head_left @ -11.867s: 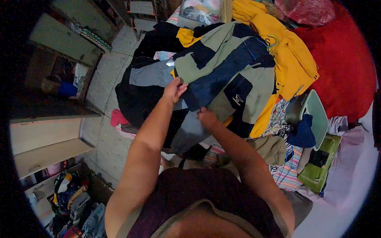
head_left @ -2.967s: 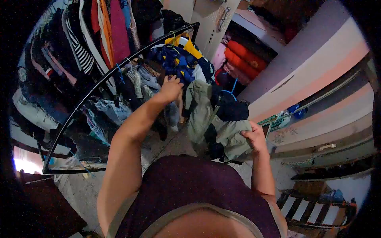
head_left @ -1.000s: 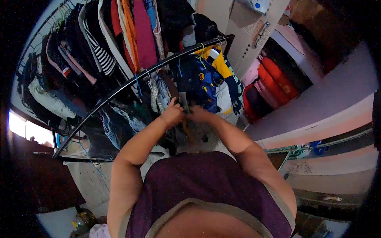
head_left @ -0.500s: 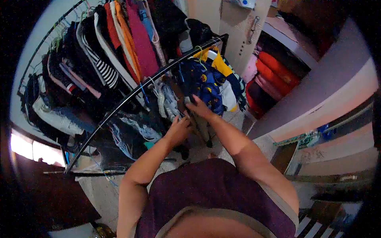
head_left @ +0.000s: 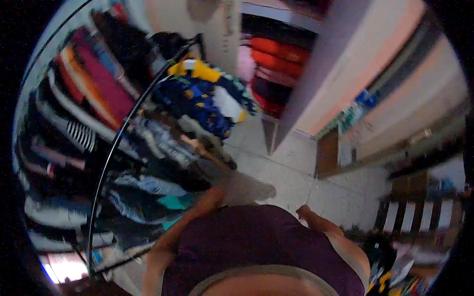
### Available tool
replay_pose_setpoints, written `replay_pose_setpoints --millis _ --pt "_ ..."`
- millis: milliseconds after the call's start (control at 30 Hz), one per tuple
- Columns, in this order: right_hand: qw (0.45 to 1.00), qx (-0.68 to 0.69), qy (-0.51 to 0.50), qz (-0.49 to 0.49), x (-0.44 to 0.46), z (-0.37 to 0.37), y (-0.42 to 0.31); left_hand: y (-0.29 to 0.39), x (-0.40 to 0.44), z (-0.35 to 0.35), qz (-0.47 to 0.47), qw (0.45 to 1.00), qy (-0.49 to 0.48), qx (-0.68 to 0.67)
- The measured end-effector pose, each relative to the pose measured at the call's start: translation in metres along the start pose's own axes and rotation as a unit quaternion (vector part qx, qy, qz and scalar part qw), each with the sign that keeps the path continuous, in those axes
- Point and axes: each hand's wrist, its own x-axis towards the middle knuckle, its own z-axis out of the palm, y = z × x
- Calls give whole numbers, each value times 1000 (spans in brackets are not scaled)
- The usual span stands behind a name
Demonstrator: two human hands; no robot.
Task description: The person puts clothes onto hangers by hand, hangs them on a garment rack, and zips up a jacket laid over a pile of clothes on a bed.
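Note:
My left hand is low beside the hanging clothes, smeared by motion, and its fingers cannot be made out. My right hand is over the tiled floor, near my right side and away from the clothes; its fingers are too blurred to read. Dark and grey garments hang from the black rail just beyond my left hand. Farther along the rail is a navy patterned garment with a yellow and white one. A teal cloth shows low among the clothes.
More clothes, one striped, hang on the left behind the rail. Red and pink folded bedding lies on a shelf at the top. A purple-grey panel stands beside it. A slatted rack and piled clothes are at the right.
Both hands have left the hanging clothes and dropped toward my body, the right one outward. The view has turned right, shifting the rail left. The grey-green jacket held earlier is out of my right hand.

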Motion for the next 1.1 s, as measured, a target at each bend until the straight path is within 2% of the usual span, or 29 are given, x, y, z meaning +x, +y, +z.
replay_pose_setpoints --millis 67,133,200,233,267,300,333,367,400,433,467,500,600,633,700,733,767,800,833,867,933,967,1067,1100 --pt "997 -72 -13 -5 -2 89 20 16 -3 1 -14 999 -33 -29" --pt "996 -30 54 64 -10 126 -2 -44 19 56 191 978 -78 36" --pt "985 36 135 99 -1 145 -20 -65 32 85 247 956 -138 70" --pt "972 64 197 115 -10 127 -35 -74 38 99 212 958 -177 74" --pt "952 151 248 93 -54 67 -54 -84 43 115 178 956 -217 82" --pt "934 194 280 104 -54 56 -65 -94 51 127 150 951 -250 97" --pt "869 362 298 156 -59 45 -76 -101 59 140 157 945 -265 111" --pt "783 493 342 166 -78 35 -92 -110 68 154 178 939 -269 121" --pt "674 608 384 170 -102 28 -104 -108 81 164 262 934 -226 94" --pt "672 616 372 175 -124 27 -114 -91 94 169 284 919 -243 122" --pt "670 623 362 179 -146 28 -122 -68 105 164 267 915 -276 122" --pt "666 630 353 186 -164 38 -129 -44 118 166 239 913 -310 110" --pt "683 608 327 237 -203 118 -142 102 122 131 102 910 -392 93" --pt "676 599 309 297 -206 162 -146 138 118 127 82 909 -401 82" --pt "725 511 266 378 -171 309 -152 177 105 141 109 916 -385 3" --pt "663 549 217 460 -177 350 -163 173 105 161 141 912 -384 -22" --pt "736 482 159 449 -190 395 -172 163 107 189 168 908 -381 -47" --pt "753 465 148 442 -213 421 -187 166 105 211 197 903 -376 -70" --pt "769 449 134 435 -243 438 -200 187 96 224 136 906 -401 -20" --pt "784 433 121 429 -273 450 -215 201 90 238 125 899 -420 5" --pt "812 401 100 412 -317 479 -248 222 77 266 157 877 -452 29" --pt "757 398 101 508 -324 487 -270 228 73 281 176 866 -466 37" --pt "650 459 178 579 -358 484 -316 260 63 317 225 834 -500 63" --pt "588 537 192 574 -365 488 -330 273 63 328 240 824 -508 72"
